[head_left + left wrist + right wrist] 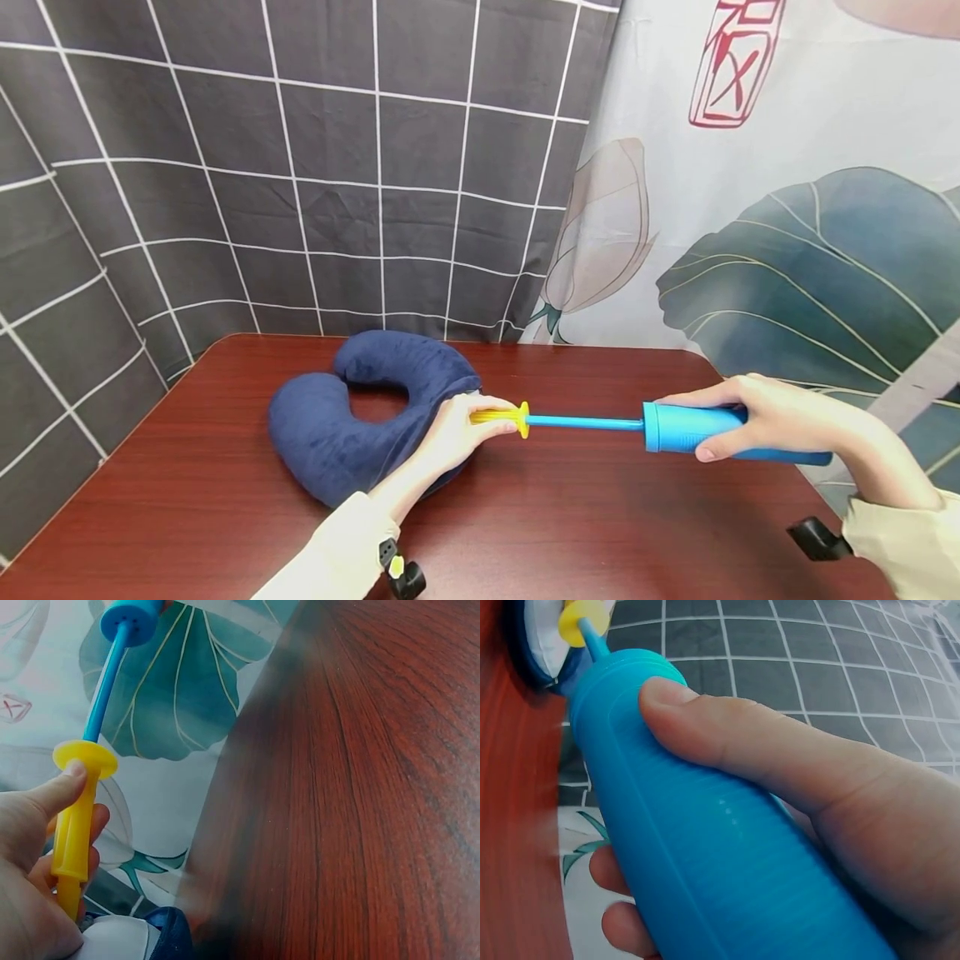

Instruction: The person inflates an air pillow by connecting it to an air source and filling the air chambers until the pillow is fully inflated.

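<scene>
Near the table's right edge [718, 377], right fingers [722, 445] clamp the blue barrel [688, 426], left fingers [497, 429] the yellow handle [73, 832] inboard.

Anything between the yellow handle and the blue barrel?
Only the thin blue rod, running from yellow handle to blue barrel, no fingers on it. Plain in the head view; the left wrist view agrees.

The blue pump barrel [678, 427] and yellow handle [73, 840] look like smooth plastic, the navy pillow [322, 433] plush cloth, the bench [600, 533] wood-grained and faintly glossy, the checked hanging [337, 133] creased matt cloth.
</scene>
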`<move>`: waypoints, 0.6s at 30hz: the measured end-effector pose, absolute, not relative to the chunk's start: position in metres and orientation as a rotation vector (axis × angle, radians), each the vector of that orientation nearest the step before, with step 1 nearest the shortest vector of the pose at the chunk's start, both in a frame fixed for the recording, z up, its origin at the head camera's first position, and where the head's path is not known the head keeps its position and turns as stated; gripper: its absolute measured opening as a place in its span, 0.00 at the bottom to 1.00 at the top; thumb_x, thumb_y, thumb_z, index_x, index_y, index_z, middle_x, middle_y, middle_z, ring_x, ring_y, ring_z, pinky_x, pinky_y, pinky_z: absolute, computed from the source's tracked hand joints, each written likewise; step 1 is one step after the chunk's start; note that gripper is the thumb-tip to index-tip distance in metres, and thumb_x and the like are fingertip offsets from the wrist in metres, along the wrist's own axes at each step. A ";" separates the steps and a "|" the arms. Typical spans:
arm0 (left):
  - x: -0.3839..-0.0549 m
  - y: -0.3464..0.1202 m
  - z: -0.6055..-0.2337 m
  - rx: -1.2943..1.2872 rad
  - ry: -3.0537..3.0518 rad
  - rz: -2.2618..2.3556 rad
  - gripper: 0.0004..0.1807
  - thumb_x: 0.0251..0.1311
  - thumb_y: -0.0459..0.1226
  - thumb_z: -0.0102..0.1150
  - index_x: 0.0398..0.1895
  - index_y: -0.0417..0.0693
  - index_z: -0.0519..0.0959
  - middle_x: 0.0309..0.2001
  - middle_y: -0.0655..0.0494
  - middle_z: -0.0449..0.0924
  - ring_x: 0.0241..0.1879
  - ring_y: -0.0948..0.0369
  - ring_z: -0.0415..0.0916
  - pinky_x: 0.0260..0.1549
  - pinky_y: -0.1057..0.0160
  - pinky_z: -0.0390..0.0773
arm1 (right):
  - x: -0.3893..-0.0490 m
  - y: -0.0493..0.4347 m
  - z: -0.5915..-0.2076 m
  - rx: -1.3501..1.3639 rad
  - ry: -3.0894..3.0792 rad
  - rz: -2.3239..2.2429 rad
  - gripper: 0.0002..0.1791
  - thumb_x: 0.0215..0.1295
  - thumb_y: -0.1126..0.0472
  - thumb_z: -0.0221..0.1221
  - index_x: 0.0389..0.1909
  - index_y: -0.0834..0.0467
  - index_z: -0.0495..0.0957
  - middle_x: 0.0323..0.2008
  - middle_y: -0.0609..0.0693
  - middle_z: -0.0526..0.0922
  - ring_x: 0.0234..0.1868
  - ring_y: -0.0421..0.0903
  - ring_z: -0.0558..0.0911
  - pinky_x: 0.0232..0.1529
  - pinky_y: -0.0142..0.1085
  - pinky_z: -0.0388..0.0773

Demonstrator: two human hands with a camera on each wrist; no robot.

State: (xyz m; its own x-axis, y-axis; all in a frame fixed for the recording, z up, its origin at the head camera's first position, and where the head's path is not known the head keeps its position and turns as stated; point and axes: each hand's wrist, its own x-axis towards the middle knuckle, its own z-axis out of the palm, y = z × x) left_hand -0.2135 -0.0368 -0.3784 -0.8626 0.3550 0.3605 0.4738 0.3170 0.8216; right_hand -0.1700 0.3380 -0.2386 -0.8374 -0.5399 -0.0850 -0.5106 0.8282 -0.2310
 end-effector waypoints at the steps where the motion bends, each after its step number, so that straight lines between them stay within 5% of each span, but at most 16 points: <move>1: -0.214 -0.037 -0.378 -0.779 -2.455 -1.591 0.17 0.54 0.43 0.72 0.47 0.48 0.86 0.42 0.56 0.89 0.42 0.61 0.82 0.44 0.71 0.79 | -0.171 0.338 -0.239 -0.828 2.860 -0.311 0.35 0.54 0.39 0.69 0.65 0.33 0.72 0.45 0.36 0.83 0.39 0.29 0.74 0.31 0.29 0.69; 18: -0.214 -0.033 -0.379 -0.696 -2.431 -1.704 0.15 0.53 0.42 0.72 0.45 0.50 0.87 0.41 0.55 0.89 0.40 0.63 0.83 0.43 0.73 0.79 | -0.196 0.285 -0.248 -1.036 2.783 -0.356 0.33 0.55 0.37 0.67 0.63 0.39 0.76 0.41 0.34 0.84 0.37 0.30 0.77 0.33 0.29 0.73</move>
State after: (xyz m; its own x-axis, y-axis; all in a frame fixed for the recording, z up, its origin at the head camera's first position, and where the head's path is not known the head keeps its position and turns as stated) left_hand -0.2140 -0.0335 -0.3791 -0.8919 0.3112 0.3283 0.4147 0.2726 0.8682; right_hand -0.1956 0.2846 -0.2480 -0.7501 -0.6588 -0.0576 -0.6231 0.7333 -0.2719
